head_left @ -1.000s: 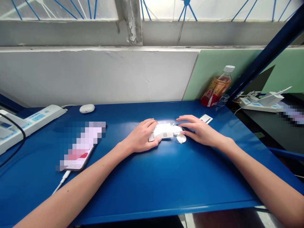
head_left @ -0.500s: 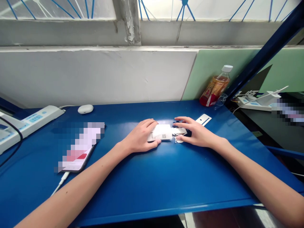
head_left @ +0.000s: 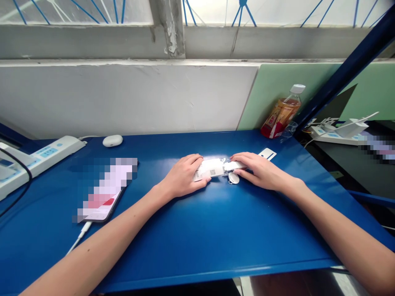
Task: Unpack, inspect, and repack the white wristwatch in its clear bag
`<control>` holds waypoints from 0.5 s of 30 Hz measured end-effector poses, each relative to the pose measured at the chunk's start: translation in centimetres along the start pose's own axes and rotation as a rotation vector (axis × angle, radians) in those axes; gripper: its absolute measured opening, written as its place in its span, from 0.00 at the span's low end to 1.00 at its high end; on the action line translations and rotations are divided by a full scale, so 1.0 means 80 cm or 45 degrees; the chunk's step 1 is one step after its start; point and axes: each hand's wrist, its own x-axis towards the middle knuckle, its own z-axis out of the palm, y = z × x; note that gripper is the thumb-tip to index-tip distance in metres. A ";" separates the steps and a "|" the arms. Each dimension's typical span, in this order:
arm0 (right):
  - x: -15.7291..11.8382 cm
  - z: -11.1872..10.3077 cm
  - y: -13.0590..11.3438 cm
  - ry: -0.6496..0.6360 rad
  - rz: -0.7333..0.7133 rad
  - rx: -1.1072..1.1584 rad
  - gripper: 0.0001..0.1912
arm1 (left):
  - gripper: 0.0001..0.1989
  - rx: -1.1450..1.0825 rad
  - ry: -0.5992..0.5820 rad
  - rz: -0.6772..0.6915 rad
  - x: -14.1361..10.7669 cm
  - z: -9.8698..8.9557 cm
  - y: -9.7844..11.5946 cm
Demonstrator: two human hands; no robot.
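On the blue table, my left hand (head_left: 184, 176) is closed around the left end of a flat white packet (head_left: 212, 167) with printed codes and a shiny clear wrapping. The fingers of my right hand (head_left: 262, 170) are closed on a narrow white piece (head_left: 235, 165) that lies at the packet's right end. Whether this piece is joined to the packet I cannot tell. Just below my right fingertips lies a small round white disc (head_left: 233, 178) with a thin ring or loop beside it. Behind my right hand, a white card with a dark slot (head_left: 268, 154) lies partly hidden.
A phone (head_left: 106, 193) with a white charging cable lies to the left. Farther left is a white power strip (head_left: 46, 154) with a black cable. A white earbud case (head_left: 112, 140) sits near the wall. A drink bottle (head_left: 282, 113) leans beside the blue post (head_left: 345, 70).
My right hand has closed from a spread pose onto the narrow white piece. The packet's right end has tilted up slightly, and the round disc now shows more fully. My left hand keeps its hold.
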 end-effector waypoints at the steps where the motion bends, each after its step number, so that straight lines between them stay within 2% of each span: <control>1: -0.001 -0.004 0.002 0.030 0.029 -0.008 0.16 | 0.25 -0.004 0.004 -0.010 0.000 0.000 -0.001; 4: -0.004 -0.015 0.005 0.210 0.173 0.041 0.13 | 0.25 -0.021 0.005 -0.003 0.000 0.001 -0.002; 6: -0.005 -0.021 0.004 0.391 0.304 0.158 0.12 | 0.26 -0.025 0.004 0.009 0.000 0.001 -0.002; 10: -0.002 -0.027 0.002 0.731 0.581 0.614 0.19 | 0.28 -0.021 -0.015 0.014 -0.001 -0.001 0.000; 12: 0.002 -0.026 0.002 0.753 0.634 0.899 0.23 | 0.28 -0.028 -0.024 0.029 -0.001 -0.001 0.000; 15: 0.008 -0.022 0.002 0.648 0.612 1.247 0.23 | 0.32 -0.039 -0.049 0.067 -0.001 -0.003 -0.002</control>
